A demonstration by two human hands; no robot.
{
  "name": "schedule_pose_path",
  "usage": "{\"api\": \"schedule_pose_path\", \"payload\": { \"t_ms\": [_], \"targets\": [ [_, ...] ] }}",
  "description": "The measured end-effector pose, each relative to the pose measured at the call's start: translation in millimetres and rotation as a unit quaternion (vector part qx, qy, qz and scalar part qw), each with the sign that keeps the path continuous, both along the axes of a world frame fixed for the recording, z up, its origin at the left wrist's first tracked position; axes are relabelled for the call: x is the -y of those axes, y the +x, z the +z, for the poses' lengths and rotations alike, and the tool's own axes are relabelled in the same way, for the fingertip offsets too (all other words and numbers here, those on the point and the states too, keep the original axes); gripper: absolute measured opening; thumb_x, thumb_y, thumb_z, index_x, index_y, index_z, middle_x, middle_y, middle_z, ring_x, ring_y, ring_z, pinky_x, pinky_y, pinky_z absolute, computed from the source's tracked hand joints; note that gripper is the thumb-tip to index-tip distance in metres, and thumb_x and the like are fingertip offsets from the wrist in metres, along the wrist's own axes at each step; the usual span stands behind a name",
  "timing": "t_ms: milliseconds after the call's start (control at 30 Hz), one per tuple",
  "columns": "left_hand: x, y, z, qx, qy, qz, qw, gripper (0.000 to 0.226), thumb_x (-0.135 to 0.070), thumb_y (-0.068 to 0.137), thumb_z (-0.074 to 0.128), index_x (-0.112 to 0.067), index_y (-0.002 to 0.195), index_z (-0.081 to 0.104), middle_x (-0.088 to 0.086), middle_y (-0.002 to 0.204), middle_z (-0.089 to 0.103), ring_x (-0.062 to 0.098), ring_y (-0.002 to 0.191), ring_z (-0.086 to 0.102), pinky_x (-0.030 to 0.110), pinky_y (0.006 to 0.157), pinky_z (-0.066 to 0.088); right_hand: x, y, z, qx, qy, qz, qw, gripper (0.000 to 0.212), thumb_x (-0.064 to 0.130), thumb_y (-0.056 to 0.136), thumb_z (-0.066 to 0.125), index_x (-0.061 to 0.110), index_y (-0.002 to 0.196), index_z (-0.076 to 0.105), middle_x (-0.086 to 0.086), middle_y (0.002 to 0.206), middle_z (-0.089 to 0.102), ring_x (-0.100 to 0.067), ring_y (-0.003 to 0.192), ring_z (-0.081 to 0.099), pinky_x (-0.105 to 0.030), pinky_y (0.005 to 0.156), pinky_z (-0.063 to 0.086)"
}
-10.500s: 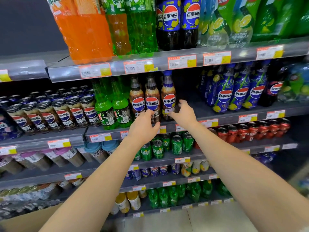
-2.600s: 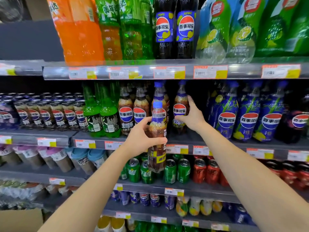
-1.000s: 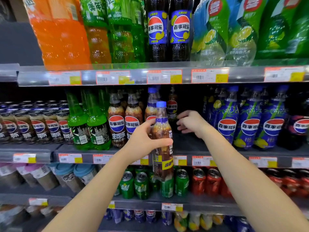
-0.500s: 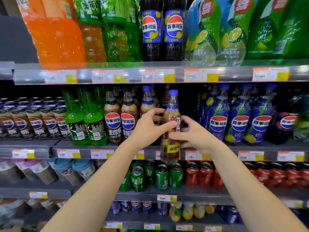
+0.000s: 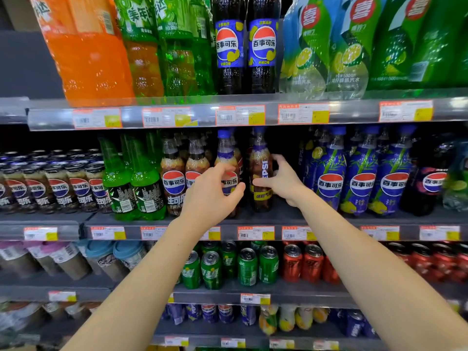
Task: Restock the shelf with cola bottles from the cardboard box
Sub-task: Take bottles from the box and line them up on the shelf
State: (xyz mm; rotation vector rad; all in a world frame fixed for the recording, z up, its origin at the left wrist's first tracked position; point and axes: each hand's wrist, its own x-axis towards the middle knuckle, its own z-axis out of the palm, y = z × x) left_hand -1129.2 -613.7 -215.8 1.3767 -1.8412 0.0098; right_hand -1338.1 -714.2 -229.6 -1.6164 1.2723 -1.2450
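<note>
My left hand [image 5: 212,196] covers the lower label of one cola bottle [image 5: 226,158], and I cannot tell whether it touches it. My right hand [image 5: 283,182] hides the right side of the turned bottle [image 5: 260,173]. The top-shelf bottles [image 5: 229,46] lose their caps to the upper edge. The price tags [image 5: 240,115] are too blurred for me to read.

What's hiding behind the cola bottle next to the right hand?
Behind the cola bottle beside the right hand the shelf goes dark. Another bottle's neck peeks out just to its left, further back. Anything straight behind is covered by the bottle and shadow.
</note>
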Motion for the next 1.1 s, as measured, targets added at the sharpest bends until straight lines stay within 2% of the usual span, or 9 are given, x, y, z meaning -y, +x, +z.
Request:
{"api": "schedule_pose_path", "payload": {
  "t_ms": [167,333,533,667,767,1100],
  "targets": [
    [-5.3,2.6,-4.3,0.022,-0.008,0.014,1.0,0.042,-0.057,0.093,0.06,-0.037,0.13,0.056,-0.017,0.117,0.064,0.007,0.1,0.065,0.037,0.074,0.056,19.8,4.5,-15.9,0.01,-0.032,-0.02,0.999,0.094,0.014,0.072,0.09,0.02,0.149,0.036,-0.006,0.122,0.066,-0.023,0.111,0.065,-0.05,0.099,0.054],
    [-7.4,3.2,-13.4,0.006,0.011,0.005,1.0,0.045,-0.054,0.094,0.062,-0.034,0.134,0.056,-0.015,0.117,0.065,0.01,0.104,0.065,0.04,0.079,0.058,35.9,9.2,-15.5,-0.079,-0.052,-0.054,0.994,0.101,0.029,0.072,0.09,0.024,0.155,0.032,-0.003,0.134,0.063,-0.022,0.119,0.062,-0.041,0.104,0.05],
    [-10.7,8.7,-22.7,0.004,0.017,0.004,1.0,0.043,-0.052,0.095,0.064,-0.031,0.132,0.057,-0.014,0.114,0.066,0.01,0.098,0.064,0.042,0.08,0.059,53.9,17.5,-13.8,-0.08,-0.051,-0.078,0.992,0.1,0.024,0.074,0.089,0.023,0.156,0.031,-0.005,0.136,0.063,-0.024,0.124,0.06,-0.04,0.107,0.048],
    [-11.9,13.0,-28.4,0.007,0.016,0.004,1.0,0.041,-0.051,0.095,0.065,-0.031,0.13,0.059,-0.015,0.114,0.066,0.008,0.097,0.064,0.041,0.08,0.059,61.3,18.0,-11.8,-0.117,-0.053,-0.085,0.988,0.098,0.028,0.076,0.088,0.023,0.156,0.032,-0.004,0.139,0.061,-0.025,0.128,0.056,-0.036,0.108,0.045],
    [-10.9,15.2,-30.3,0.007,0.016,0.004,1.0,0.04,-0.051,0.095,0.065,-0.031,0.129,0.059,-0.017,0.112,0.065,0.006,0.095,0.063,0.04,0.08,0.059,65.1,18.8,-10.5,-0.127,-0.049,-0.087,0.987,0.097,0.029,0.076,0.088,0.023,0.156,0.032,-0.004,0.14,0.061,-0.025,0.129,0.056,-0.039,0.109,0.045],
    [-8.7,16.8,-34.0,0.007,0.034,-0.001,0.999,0.04,-0.053,0.091,0.056,-0.037,0.128,0.058,-0.018,0.115,0.066,0.007,0.101,0.065,0.042,0.084,0.058,76.3,20.2,-11.2,-0.129,-0.028,-0.088,0.987,0.099,0.027,0.078,0.086,0.024,0.158,0.027,-0.004,0.141,0.06,-0.026,0.13,0.056,-0.04,0.11,0.044]
  ]
}}
